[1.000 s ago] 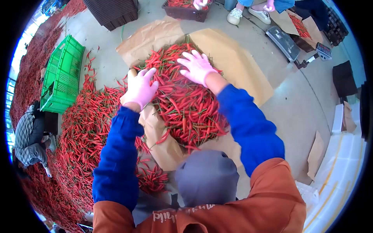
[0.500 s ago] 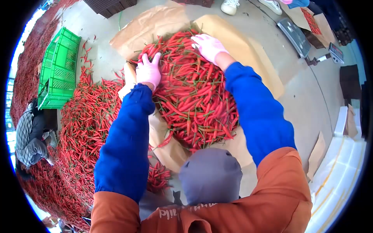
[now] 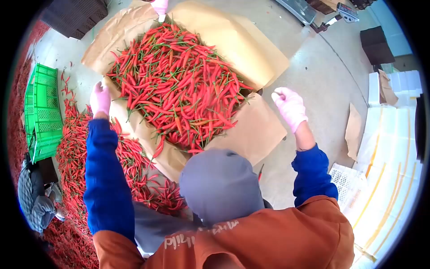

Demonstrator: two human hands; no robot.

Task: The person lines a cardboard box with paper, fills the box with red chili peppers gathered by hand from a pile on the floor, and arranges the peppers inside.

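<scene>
A heap of red chili peppers (image 3: 179,89) with green stems fills a container lined with brown paper (image 3: 251,130), whose flaps spread outward. My left hand (image 3: 101,101), in a pink glove, is beside the left paper flap with its fingers curled; whether they grip the flap's edge I cannot tell. Off to the right of the container my right hand (image 3: 291,109), also pink-gloved, is raised with its fingers folded in and nothing visible in them. Neither hand touches the peppers. Another person's gloved hand (image 3: 160,6) reaches the far flap.
Loose chilies (image 3: 74,152) cover the floor on the left, beside a green crate (image 3: 47,112). A person (image 3: 33,197) crouches there. Dark crates (image 3: 76,18) stand at the far left, a scale (image 3: 295,10) at the far right. White boxes (image 3: 380,170) line the right side.
Both my hands have come off the peppers: the left moved to the left edge, the right out to the right. The view has shifted, and another person's gloved hand has appeared at the top.
</scene>
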